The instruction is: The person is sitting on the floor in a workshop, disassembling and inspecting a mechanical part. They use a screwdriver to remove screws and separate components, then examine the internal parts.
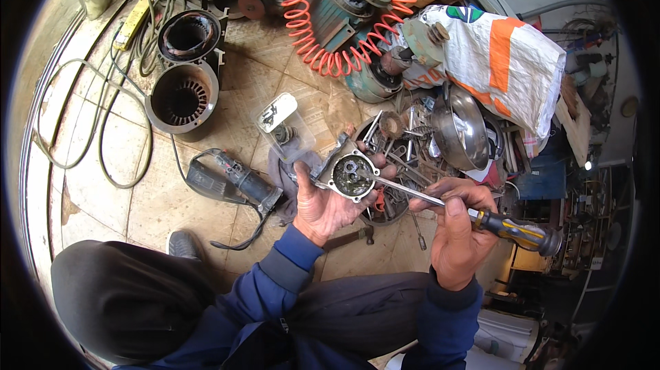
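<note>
My left hand (321, 206) is wrapped around a greasy metal gear housing (336, 188), its round open face turned up. Dark grease coats the inside, around a small metal hub in the middle. In my right hand (462, 232) is a screwdriver (514, 230) with a black and yellow handle. Its long shaft slants to the left, and the tip reaches into the housing's opening. Whether the tip touches the hub I cannot tell. Just behind the left hand lie a grey rag (283, 172) and a clear plastic tub (302, 137) holding a small part.
Behind my hands, a round pan holds many loose tools (411, 164), with a shiny metal bowl (459, 129) beside it. A power tool (247, 179) lies left on the tiles, near two motor casings (182, 98). A hammer (350, 238) rests close by. An orange coiled hose (302, 33) hangs behind.
</note>
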Motion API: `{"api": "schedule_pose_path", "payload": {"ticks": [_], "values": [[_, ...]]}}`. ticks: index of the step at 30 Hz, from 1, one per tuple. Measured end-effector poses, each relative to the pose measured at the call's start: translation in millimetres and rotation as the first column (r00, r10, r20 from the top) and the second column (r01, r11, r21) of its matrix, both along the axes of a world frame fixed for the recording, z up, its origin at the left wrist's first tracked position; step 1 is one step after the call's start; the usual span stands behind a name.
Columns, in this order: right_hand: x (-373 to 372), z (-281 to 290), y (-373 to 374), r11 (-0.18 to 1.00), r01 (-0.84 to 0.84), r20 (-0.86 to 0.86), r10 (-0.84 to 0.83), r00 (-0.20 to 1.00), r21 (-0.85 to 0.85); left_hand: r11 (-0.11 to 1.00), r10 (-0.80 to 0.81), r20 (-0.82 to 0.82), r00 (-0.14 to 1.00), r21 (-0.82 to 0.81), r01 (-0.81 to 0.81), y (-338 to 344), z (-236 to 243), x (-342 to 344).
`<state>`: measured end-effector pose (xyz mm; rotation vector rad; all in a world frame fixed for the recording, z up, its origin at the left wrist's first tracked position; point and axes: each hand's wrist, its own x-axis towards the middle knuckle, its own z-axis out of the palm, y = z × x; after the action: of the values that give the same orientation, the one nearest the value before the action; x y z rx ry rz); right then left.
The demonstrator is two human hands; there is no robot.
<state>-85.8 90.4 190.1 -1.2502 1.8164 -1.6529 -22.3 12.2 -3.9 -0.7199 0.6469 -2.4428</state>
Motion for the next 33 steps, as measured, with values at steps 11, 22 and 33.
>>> {"api": "schedule_pose_path", "payload": {"ticks": [11,22,33], "values": [[6,-3,-1,0.996,-0.046,-0.144,0.056,0.988,0.072,0.996,-0.085,-0.014,0.996,0.003,0.085,2,-1,-1],[6,-2,-2,0.99,-0.044,-0.178,0.068,0.982,0.132,0.998,-0.048,-0.013,0.999,0.045,0.048,3,13,1],[5,-1,-4,0.986,-0.055,-0.221,0.089,0.971,0.155,0.995,-0.088,0.033,0.996,0.05,0.087,1,12,2]]}}
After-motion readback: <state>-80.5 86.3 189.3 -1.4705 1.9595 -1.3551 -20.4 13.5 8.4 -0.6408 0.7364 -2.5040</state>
